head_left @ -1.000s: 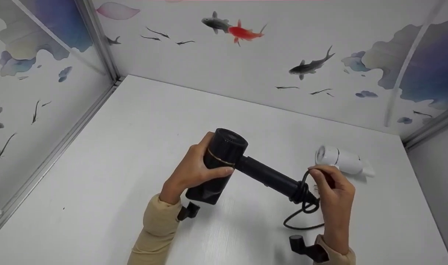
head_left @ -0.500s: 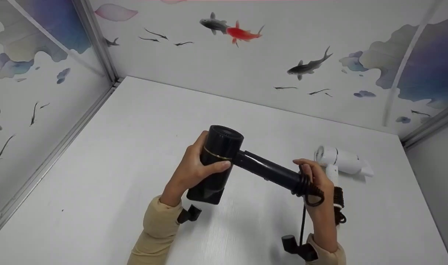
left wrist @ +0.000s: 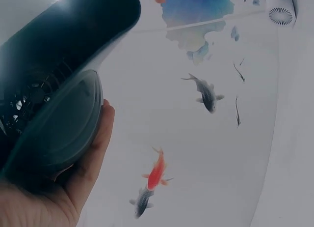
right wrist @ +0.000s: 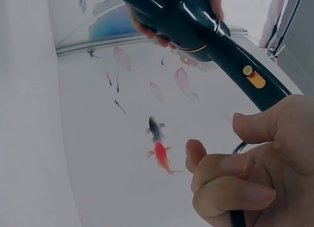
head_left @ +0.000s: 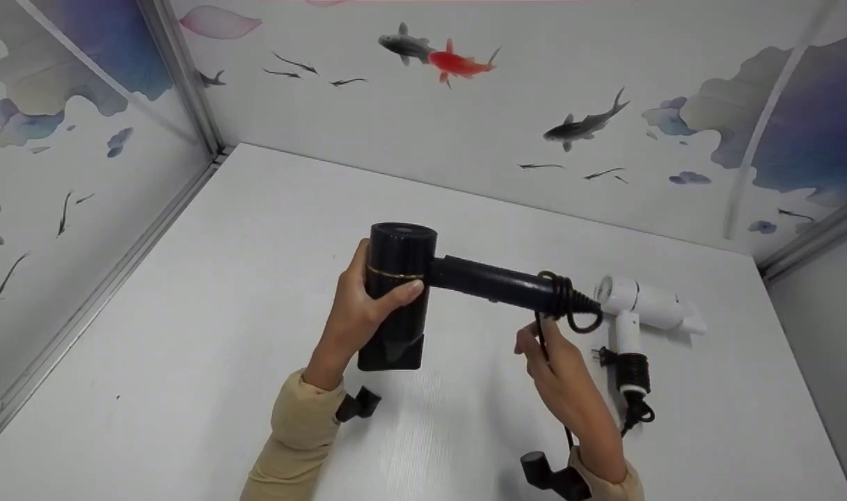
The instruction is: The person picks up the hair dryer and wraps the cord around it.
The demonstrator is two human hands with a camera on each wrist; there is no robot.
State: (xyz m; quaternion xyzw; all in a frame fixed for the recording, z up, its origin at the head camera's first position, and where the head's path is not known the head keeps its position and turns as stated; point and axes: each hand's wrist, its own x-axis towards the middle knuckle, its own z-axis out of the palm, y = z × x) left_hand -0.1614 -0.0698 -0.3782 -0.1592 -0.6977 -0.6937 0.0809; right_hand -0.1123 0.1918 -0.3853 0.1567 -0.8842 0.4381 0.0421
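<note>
My left hand (head_left: 353, 306) grips the barrel of a black hair dryer (head_left: 402, 252), thumb across the front below a thin gold band. The dryer is held up over the table, its flat nozzle (head_left: 391, 353) pointing down and its handle (head_left: 493, 282) reaching right. Several turns of black cord (head_left: 559, 298) wrap the handle's end, with a loop hanging there. Just below that end, my right hand (head_left: 569, 383) holds the free cord in curled fingers, as the right wrist view also shows. A gold switch (right wrist: 255, 78) sits on the handle in that view.
A white hair dryer (head_left: 656, 304) lies at the table's right side, its dark cord (head_left: 633, 372) wound round its handle and its plug (head_left: 606, 356) beside it. White panels (head_left: 465, 125) printed with fish enclose the white table (head_left: 270, 229).
The right hand has passed from right of the handle's end, behind it, to below it, carrying the cord round. The black dryer has risen a little and its handle is more level.
</note>
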